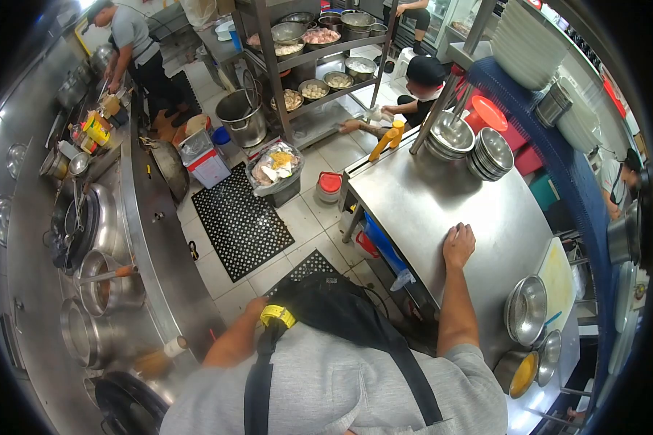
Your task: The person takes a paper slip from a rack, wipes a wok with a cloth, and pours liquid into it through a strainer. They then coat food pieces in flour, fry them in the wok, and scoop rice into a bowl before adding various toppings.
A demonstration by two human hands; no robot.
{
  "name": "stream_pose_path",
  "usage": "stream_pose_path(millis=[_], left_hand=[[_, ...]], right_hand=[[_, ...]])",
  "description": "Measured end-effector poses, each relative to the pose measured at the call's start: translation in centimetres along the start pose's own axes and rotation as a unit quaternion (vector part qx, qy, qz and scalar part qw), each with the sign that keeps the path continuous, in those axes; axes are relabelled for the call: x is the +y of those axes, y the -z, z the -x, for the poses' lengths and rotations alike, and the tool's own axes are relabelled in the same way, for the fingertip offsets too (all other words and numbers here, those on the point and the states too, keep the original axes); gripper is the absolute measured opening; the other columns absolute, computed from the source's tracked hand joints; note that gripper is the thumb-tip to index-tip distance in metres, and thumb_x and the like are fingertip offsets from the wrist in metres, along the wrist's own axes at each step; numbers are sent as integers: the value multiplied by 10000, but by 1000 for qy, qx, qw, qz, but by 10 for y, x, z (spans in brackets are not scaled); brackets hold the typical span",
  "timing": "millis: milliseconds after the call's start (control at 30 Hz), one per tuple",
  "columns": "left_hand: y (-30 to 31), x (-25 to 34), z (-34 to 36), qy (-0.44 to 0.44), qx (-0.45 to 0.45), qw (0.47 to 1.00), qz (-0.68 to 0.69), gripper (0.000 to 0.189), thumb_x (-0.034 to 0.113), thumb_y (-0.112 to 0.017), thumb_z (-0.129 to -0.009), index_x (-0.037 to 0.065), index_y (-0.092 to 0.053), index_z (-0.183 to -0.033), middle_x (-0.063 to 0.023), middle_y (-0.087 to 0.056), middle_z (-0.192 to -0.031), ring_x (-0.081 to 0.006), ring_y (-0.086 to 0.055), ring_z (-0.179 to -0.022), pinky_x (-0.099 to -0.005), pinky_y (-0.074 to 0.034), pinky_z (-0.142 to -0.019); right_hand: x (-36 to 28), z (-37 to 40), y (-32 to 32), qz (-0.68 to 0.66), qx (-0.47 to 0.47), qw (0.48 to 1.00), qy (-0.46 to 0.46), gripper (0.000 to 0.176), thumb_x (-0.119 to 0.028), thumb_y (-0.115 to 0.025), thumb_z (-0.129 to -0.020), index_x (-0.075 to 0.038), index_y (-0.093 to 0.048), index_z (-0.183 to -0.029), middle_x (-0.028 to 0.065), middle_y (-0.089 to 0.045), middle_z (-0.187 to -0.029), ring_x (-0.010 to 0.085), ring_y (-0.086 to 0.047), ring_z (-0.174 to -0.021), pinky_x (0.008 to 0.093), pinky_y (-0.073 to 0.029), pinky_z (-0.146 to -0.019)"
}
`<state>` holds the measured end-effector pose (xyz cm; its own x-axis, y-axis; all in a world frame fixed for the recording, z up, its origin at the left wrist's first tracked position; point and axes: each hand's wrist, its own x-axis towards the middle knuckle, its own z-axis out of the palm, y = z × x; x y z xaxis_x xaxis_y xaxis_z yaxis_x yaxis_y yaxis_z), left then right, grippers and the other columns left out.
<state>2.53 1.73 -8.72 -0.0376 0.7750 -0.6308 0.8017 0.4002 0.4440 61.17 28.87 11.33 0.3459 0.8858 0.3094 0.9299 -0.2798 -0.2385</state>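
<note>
My right hand (458, 245) rests on the bare steel worktable (421, 196), its fingers curled in and nothing visible in them. Down at my side by the black apron (334, 308), my left hand (255, 309) is partly seen; its fingers are hidden. A yellow strap or buckle (278, 315) sits on the apron close to it. Stacked metal bowls (451, 134) and a second stack (492, 154) stand at the table's far end. Nearer me on the right are a perforated colander (526, 310), a pot of yellow contents (519, 373) and a pale cutting board (560, 279).
A stove counter (159, 239) with pots (109, 283) runs along my left. Black mats (239, 221) lie on the tiled floor. A lined bin (276, 170) and a red-lidded tub (329, 186) stand ahead. One person (134, 54) works at back left; another (417, 83) crouches by the shelf rack (319, 54).
</note>
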Motion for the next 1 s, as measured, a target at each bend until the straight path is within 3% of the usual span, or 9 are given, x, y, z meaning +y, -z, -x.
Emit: stream_pose_path(millis=[367,533,600,700,867,1000], left_hand=[[3,4,1,0,5,999,-43,391,334,-600,-894,87,-672,-1189,-185,-680,-1166,-358,-639,-1107,-432,-498,-955],[-28,-45,-26,-168,62,984,-4,402,354,-598,-893,67,-676,-1164,-180,-682,-1162,-346,-646,-1092,-422,-503,-946],[-31,-50,-29,-198,69,978,-8,418,369,-601,-890,60,-678,-1161,-178,-680,-1170,-342,-647,-1090,-415,-504,-945],[-38,-56,-36,-194,80,978,-7,435,390,-611,-879,56,-686,-1148,-176,-677,-1177,-342,-648,-1083,-406,-507,-941],[3,3,0,-24,3,1000,-19,430,395,-621,-867,73,-691,-1143,-182,-687,-1143,-352,-652,-1067,-414,-510,-926],[-5,-11,-9,-65,26,998,10,414,390,-619,-867,93,-689,-1147,-186,-695,-1107,-358,-655,-1054,-431,-513,-909]], right_hand=[[0,0,1,-9,6,1000,5,375,-274,-520,-978,-47,-606,-1263,178,-523,-1390,345,-439,-1318,466,-324,-1110],[-1,0,3,-8,8,1000,6,375,-271,-524,-978,-48,-604,-1268,178,-518,-1393,346,-437,-1317,470,-325,-1109],[-2,0,3,-6,6,1000,2,376,-273,-524,-979,-50,-603,-1271,177,-516,-1395,346,-437,-1318,472,-326,-1108],[-1,0,2,-1,3,1000,1,377,-275,-524,-980,-53,-601,-1275,175,-515,-1397,345,-436,-1318,473,-325,-1109],[0,0,1,2,0,1000,0,381,-277,-524,-980,-57,-599,-1283,175,-515,-1397,344,-436,-1319,471,-324,-1112],[-3,0,3,5,-1,1000,-7,381,-277,-526,-979,-58,-599,-1283,174,-516,-1396,343,-438,-1318,471,-325,-1111]])
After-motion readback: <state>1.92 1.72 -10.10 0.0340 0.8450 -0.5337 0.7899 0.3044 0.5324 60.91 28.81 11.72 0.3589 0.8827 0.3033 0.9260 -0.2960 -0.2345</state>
